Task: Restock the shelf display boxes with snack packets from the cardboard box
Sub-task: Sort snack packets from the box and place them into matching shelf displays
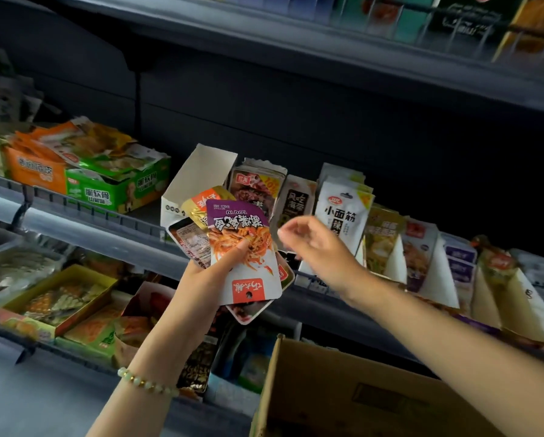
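Observation:
My left hand grips a fanned stack of snack packets in front of the middle shelf; the top one is purple and white, upside down. Behind the stack stands a white display box with its flap up and a gold and orange packet in it. My right hand hovers just right of the stack with loosely curled fingers and holds nothing. The brown cardboard box sits below my right forearm at the bottom of the view.
To the right, white display boxes hold upright packets along the shelf. Green and orange boxes stand on the shelf at left. A lower shelf carries more boxes. An upper shelf overhangs.

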Demonstrator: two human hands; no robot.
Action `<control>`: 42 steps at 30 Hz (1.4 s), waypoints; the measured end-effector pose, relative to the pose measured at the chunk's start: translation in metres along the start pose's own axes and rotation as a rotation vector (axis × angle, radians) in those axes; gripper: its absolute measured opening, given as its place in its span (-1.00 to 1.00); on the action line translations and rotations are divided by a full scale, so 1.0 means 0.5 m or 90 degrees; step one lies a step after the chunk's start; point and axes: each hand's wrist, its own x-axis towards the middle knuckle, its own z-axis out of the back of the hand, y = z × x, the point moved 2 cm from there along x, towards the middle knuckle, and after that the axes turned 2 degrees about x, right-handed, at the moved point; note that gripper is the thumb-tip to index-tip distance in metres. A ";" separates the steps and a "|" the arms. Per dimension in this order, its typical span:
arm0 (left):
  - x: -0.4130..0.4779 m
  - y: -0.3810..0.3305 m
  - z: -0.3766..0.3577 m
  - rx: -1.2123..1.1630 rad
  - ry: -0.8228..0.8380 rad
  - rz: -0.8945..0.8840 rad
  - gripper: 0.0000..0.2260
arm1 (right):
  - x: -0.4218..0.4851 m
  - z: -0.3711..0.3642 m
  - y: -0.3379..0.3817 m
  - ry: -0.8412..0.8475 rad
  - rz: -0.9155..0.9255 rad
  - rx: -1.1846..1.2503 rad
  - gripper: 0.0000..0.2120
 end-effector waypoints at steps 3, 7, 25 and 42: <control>-0.030 0.019 -0.041 -0.007 0.037 0.009 -0.68 | -0.068 0.008 -0.022 0.033 -0.091 0.080 -0.71; -0.078 0.054 -0.098 0.037 0.067 0.013 -0.65 | -0.134 0.033 -0.050 0.037 -0.140 0.173 -0.63; -0.167 0.132 -0.321 0.166 0.184 0.222 -0.62 | -0.362 0.319 -0.147 -0.187 -0.272 0.342 -0.78; -0.075 0.147 -0.373 0.349 0.059 0.121 -0.83 | -0.325 0.513 -0.211 -0.265 -0.199 0.189 -0.83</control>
